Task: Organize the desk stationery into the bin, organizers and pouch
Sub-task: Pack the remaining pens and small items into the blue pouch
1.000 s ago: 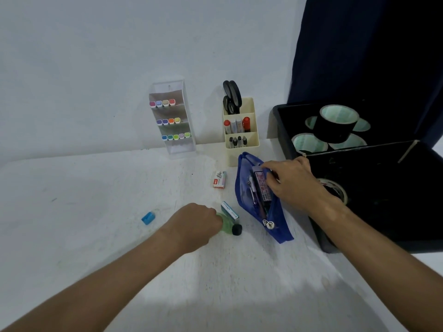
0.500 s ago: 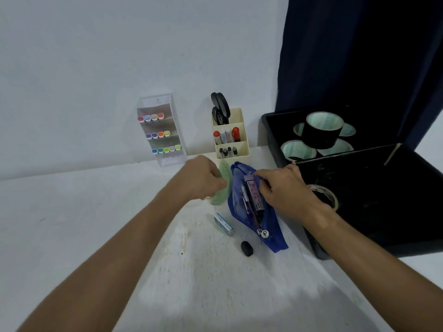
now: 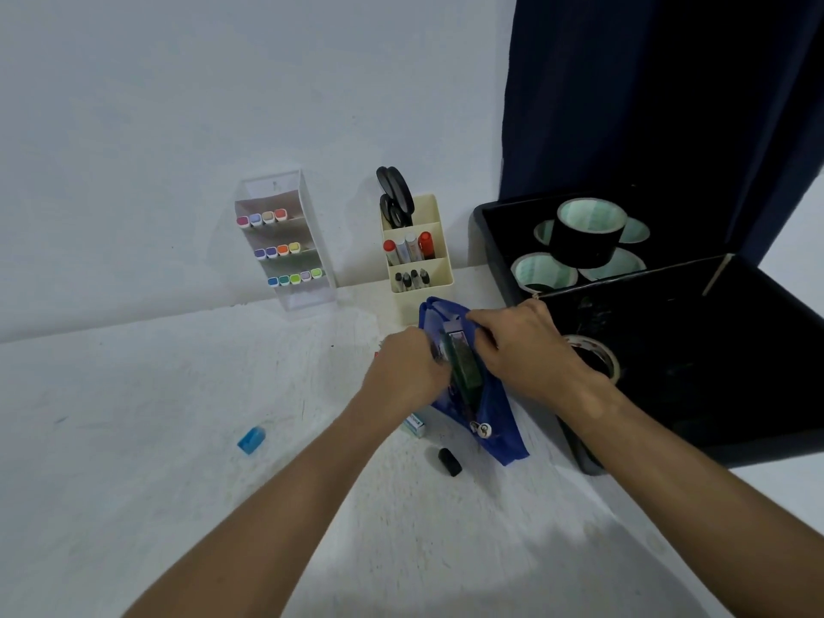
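No legible text anywhere. Small white box [image 3: 414,425] beside the blue pouch [image 3: 499,421] carries teal printing, mostly hidden by the left forearm and too blurred to read. Tape rolls [image 3: 587,216] in the black bin [image 3: 490,243] show a faint grid-like pattern on the inner cores, no characters resolvable. Round tag [image 3: 484,430] on the pouch zipper has a mark, unreadable at this size. Marker caps in the clear organizer [image 3: 307,202] and cream organizer [image 3: 439,216]: colours only, no labels distinguishable.
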